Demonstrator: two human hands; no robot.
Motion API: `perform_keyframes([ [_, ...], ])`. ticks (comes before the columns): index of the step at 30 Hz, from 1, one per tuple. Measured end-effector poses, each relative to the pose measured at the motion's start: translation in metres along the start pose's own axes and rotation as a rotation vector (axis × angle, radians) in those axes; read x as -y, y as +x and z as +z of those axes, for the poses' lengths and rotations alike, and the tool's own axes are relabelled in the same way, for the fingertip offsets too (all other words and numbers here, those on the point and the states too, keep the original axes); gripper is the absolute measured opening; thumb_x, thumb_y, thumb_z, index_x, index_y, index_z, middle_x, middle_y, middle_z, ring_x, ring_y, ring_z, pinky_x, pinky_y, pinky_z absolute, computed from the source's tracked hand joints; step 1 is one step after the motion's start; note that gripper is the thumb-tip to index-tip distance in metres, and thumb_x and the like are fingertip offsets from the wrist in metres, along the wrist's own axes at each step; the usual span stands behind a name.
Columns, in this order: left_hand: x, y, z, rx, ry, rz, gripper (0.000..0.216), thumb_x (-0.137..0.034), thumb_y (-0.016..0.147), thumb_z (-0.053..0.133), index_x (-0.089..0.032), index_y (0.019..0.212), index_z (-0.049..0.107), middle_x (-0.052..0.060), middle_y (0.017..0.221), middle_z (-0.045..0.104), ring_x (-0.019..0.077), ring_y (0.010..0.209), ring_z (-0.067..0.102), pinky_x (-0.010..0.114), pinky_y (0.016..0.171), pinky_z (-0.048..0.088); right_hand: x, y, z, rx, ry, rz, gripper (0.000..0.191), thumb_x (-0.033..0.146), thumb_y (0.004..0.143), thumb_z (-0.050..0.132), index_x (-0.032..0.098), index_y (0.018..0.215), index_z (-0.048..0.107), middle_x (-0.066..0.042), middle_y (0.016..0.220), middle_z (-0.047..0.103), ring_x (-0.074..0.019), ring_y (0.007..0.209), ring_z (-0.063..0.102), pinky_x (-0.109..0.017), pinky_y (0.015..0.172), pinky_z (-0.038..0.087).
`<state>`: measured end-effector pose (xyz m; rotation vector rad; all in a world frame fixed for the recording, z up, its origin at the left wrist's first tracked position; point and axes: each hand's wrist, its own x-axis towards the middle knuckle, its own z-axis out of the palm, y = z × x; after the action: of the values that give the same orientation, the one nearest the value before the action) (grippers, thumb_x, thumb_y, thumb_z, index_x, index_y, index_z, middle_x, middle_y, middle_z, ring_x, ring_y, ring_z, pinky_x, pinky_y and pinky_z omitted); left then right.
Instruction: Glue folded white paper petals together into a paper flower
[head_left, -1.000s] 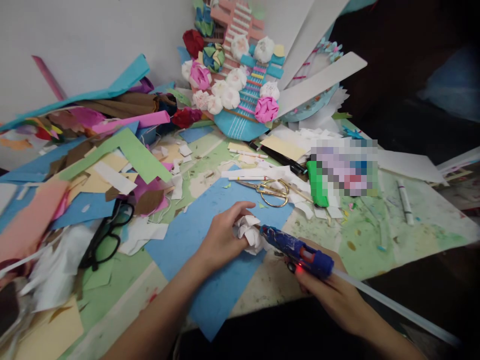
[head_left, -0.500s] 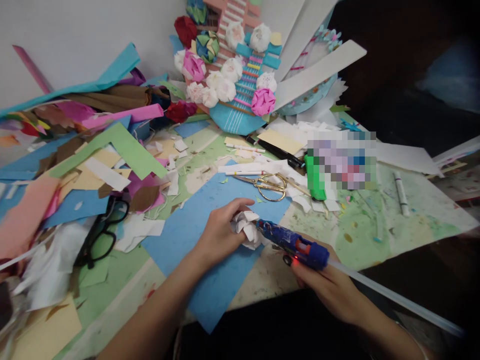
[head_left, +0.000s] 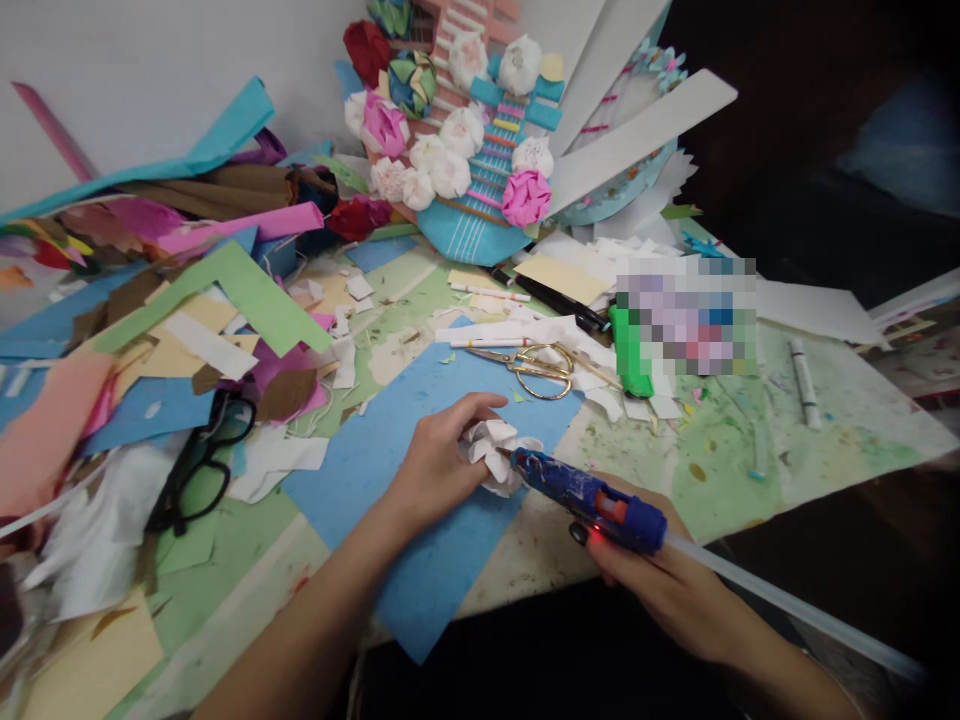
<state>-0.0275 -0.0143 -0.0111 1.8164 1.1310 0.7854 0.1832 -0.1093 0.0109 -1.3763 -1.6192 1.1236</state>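
Observation:
Between the fingers of my left hand (head_left: 442, 455) is a white paper flower (head_left: 496, 447), held just over a blue paper sheet (head_left: 420, 590). My right hand (head_left: 649, 565) is wrapped round a blue hot glue gun (head_left: 589, 500) with a small red light glowing on its side. A long clear glue stick (head_left: 795, 597) runs out of the gun's back end. The gun's nozzle is at the flower's petals; whether it touches them I cannot tell. Gold-handled scissors (head_left: 536, 370) lie on the blue sheet beyond the flower.
Paper guitars with paper flowers (head_left: 476, 235) stand at the back. Coloured paper scraps and black glasses (head_left: 202, 480) crowd the left. A green object (head_left: 631, 350), a blurred-out patch and a white marker (head_left: 804, 385) lie to the right. The table's front edge is near me.
The glue gun has shifted slightly right and down, its nozzle now at the middle of the flower. More of the flower's petals show. My left hand has barely moved.

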Motion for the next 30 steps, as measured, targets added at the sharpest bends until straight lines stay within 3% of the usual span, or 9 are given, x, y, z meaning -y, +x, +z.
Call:
perform_keyframes([
  [11, 0.0017, -0.0003, 0.0007, -0.002, -0.016, 0.021, 0.046, -0.009, 0.067, 0.06, -0.021, 0.111, 0.06, 0.002, 0.095, 0.072, 0.0171, 0.084, 0.067, 0.026, 0.076, 0.052, -0.0037, -0.0001, -0.0004, -0.043, -0.067, -0.038, 0.025, 0.038, 0.091, 0.051, 0.022, 0.071, 0.052, 0.0, 0.066, 0.051, -0.016, 0.061, 0.05, -0.031, 0.059, 0.042],
  [30, 0.0012, 0.0006, -0.0005, -0.004, 0.032, 0.066, 0.042, -0.006, 0.066, 0.063, -0.021, 0.106, 0.064, 0.004, 0.098, 0.071, 0.0184, 0.088, 0.067, 0.028, 0.077, 0.052, 0.0011, -0.0023, 0.0002, -0.015, 0.022, 0.036, 0.025, 0.039, 0.089, 0.055, 0.021, 0.071, 0.056, -0.001, 0.066, 0.051, -0.0142, 0.06, 0.049, -0.027, 0.051, 0.041],
])
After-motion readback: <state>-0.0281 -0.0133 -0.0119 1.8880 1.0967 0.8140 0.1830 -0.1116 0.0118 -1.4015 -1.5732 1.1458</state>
